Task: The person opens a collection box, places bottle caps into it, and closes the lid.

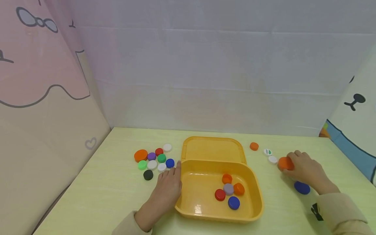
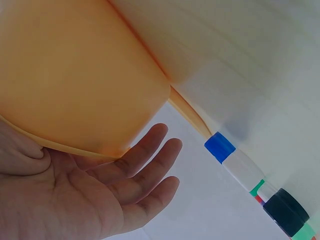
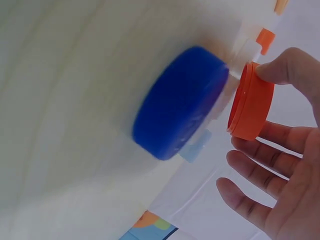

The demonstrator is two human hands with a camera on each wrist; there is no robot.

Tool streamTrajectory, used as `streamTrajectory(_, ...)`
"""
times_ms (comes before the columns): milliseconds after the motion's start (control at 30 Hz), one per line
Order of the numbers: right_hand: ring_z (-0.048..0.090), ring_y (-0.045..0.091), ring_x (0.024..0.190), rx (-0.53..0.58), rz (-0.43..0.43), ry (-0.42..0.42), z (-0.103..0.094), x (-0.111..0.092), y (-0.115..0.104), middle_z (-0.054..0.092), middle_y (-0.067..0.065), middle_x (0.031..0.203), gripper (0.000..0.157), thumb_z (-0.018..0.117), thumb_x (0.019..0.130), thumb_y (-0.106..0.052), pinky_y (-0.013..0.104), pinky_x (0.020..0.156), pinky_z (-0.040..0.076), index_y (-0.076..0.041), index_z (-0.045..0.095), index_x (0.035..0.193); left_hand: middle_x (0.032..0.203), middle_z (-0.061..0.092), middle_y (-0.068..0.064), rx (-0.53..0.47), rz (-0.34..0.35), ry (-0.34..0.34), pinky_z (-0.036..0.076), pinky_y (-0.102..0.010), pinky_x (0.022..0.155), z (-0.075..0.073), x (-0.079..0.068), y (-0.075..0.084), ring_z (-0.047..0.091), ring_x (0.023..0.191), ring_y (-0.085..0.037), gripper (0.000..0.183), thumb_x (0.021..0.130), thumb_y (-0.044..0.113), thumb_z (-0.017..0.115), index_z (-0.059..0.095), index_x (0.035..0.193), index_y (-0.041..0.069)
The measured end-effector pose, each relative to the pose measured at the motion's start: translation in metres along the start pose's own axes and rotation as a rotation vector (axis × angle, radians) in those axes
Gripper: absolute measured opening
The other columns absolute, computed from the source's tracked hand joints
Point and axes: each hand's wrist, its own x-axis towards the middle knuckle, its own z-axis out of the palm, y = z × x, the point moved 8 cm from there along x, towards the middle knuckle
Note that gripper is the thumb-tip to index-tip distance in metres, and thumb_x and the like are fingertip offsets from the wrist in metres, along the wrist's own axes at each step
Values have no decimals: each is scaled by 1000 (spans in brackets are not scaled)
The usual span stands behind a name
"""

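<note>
My right hand [image 1: 306, 169] pinches a large orange bottle cap [image 1: 286, 164] between thumb and fingers. In the right wrist view this orange cap [image 3: 252, 102] is tilted, held above the table with its hollow side facing left. Close by lies a big blue cap [image 3: 181, 102] on the table. My left hand [image 1: 167, 189] rests against the left side of the yellow plastic box [image 1: 202, 213], its fingers fairly straight, as the left wrist view of that hand [image 2: 100, 195] also shows. Inside the box sit several caps: orange, red, blue [image 1: 233, 203] and pale purple [image 1: 228, 189].
Left of the box lies a group of caps, among them orange [image 1: 141, 155], black [image 1: 148, 175] and light green [image 1: 142, 164]. A yellow lid [image 1: 212, 150] lies behind the box. Right of it are a small orange cap [image 1: 254, 146] and two white caps [image 1: 272, 160].
</note>
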Motion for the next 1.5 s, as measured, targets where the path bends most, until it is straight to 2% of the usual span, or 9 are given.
streamTrajectory(300, 47, 28, 76, -11, -60, 98, -21, -4, -28, 54, 19, 92, 52, 72, 70, -32, 40, 57, 46, 4, 55, 104, 116, 54, -13, 3, 1, 15, 36, -45, 96, 0, 0, 0, 49, 104, -30, 52, 93, 16, 44, 30, 141, 1)
streamTrajectory(833, 44, 20, 72, -38, -294, 366, -61, -29, -112, 53, 5, 84, 42, 71, 64, -25, 24, 52, 32, -3, 57, 98, 115, 55, -14, 14, 10, 16, 37, -45, 94, -1, 0, 1, 50, 102, -29, 51, 93, 15, 44, 30, 140, 0)
streamTrajectory(1133, 44, 17, 77, -40, -341, 315, -59, -38, -155, 55, 3, 92, 47, 73, 66, -30, 26, 58, 38, -6, 58, 103, 116, 54, -14, 17, 6, 12, 37, -45, 95, -1, 0, 1, 50, 102, -29, 52, 93, 16, 45, 30, 140, 1)
streamTrajectory(1367, 47, 16, 83, -47, -448, 353, -50, -48, -190, 57, 2, 96, 51, 75, 66, -36, 27, 64, 42, -8, 60, 104, 117, 54, -13, 15, 2, 3, 37, -45, 95, 0, 1, 0, 49, 103, -29, 52, 93, 16, 45, 30, 141, 2)
streamTrajectory(1500, 49, 17, 87, -67, -542, 356, -40, -55, -209, 58, 1, 97, 51, 74, 65, -38, 30, 70, 45, -9, 61, 104, 117, 54, -13, 8, -1, 1, 37, -45, 95, 1, 1, 0, 49, 103, -29, 53, 93, 17, 46, 30, 141, 2)
